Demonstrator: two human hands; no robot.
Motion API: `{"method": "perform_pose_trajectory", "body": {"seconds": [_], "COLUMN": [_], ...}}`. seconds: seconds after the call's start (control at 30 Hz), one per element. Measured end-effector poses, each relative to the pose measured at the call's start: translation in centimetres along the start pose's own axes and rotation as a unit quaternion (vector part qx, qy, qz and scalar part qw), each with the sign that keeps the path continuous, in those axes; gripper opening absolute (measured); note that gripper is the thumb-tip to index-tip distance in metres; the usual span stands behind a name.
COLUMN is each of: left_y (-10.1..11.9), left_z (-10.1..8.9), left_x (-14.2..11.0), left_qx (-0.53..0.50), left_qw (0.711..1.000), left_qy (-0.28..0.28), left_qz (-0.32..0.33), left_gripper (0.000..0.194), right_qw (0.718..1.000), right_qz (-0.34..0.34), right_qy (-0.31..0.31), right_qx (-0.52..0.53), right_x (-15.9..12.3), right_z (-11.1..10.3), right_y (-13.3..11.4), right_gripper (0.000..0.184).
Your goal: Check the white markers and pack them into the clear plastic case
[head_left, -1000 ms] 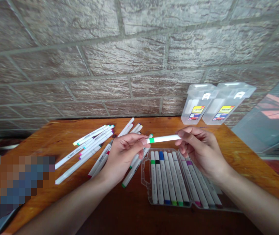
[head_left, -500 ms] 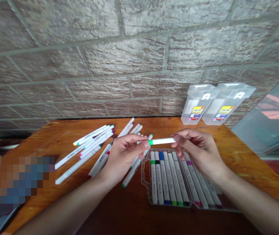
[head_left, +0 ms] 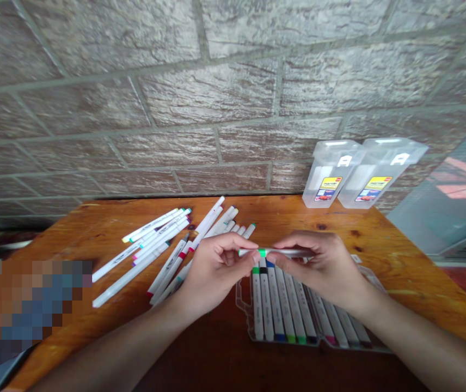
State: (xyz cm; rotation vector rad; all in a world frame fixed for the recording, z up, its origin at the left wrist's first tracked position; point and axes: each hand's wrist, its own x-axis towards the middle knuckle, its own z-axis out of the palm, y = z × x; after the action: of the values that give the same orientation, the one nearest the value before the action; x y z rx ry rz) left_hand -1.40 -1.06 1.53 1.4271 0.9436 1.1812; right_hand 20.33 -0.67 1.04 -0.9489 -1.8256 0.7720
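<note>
A white marker (head_left: pixel 290 252) with a green band lies level between my two hands, above the table. My left hand (head_left: pixel 220 264) pinches its left end between thumb and fingers. My right hand (head_left: pixel 325 264) is closed around its right part, with the thumb near the green band. Below them is a clear plastic marker case (head_left: pixel 239 296), lying open, with several white markers (head_left: pixel 284 305) side by side in it. My right hand and forearm cover part of the case. Behind my left hand lie loose white markers (head_left: pixel 208 218), partly hidden by it.
More loose markers (head_left: pixel 151 242) lie in a pile at the left of the wooden table (head_left: pixel 276 215). Two clear plastic boxes (head_left: pixel 325 174) with yellow and blue labels stand at the back right, near the brick wall (head_left: pixel 228 98). A blurred-out patch covers the lower left.
The marker in my hands has come lower. My right hand has slid left along it, closer to my left hand. A green-ended marker below my left hand no longer shows there.
</note>
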Motion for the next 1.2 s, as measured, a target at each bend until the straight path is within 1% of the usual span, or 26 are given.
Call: {"method": "perform_pose_trajectory", "body": {"seconds": [0.13, 0.27, 0.47, 0.63, 0.8, 0.97, 1.07, 1.2], "left_y": [-0.3, -0.4, -0.6, -0.9, -1.2, -1.0, -0.9, -0.8], "left_z": [0.2, 0.3, 0.3, 0.2, 0.0, 0.1, 0.1, 0.0], "left_x": [-0.3, -0.5, -0.4, -0.4, -0.5, -0.5, -0.5, -0.5], "left_qx": [0.032, 0.07, 0.078, 0.08, 0.104, 0.106, 0.088, 0.064], "left_qw": [0.999, 0.997, 0.996, 0.995, 0.992, 0.992, 0.994, 0.997], "left_qy": [-0.021, -0.019, -0.019, -0.037, -0.039, -0.038, -0.033, -0.029], "left_qz": [0.014, 0.041, 0.048, 0.054, 0.061, 0.057, 0.049, 0.026], "left_gripper": [0.009, 0.008, 0.008, 0.007, 0.009, 0.009, 0.007, 0.008], "right_qw": [0.998, 0.995, 0.996, 0.997, 0.999, 0.999, 0.999, 0.992], "right_qz": [-0.042, -0.055, -0.047, -0.043, -0.027, -0.009, 0.021, 0.067], "right_qy": [0.002, 0.003, -0.018, -0.033, -0.032, -0.032, -0.03, -0.037], "right_qx": [-0.047, -0.08, -0.077, -0.047, -0.027, -0.003, 0.03, 0.102], "right_x": [-0.1, 0.0, 0.1, 0.1, 0.0, 0.1, 0.0, -0.1], "right_z": [0.1, 0.2, 0.2, 0.2, 0.2, 0.4, 0.4, 0.4], "right_y": [-0.2, -0.1, -0.3, -0.7, -0.6, -0.2, 0.2, 0.4], "right_gripper": [0.007, 0.009, 0.005, 0.008, 0.012, 0.011, 0.011, 0.01]}}
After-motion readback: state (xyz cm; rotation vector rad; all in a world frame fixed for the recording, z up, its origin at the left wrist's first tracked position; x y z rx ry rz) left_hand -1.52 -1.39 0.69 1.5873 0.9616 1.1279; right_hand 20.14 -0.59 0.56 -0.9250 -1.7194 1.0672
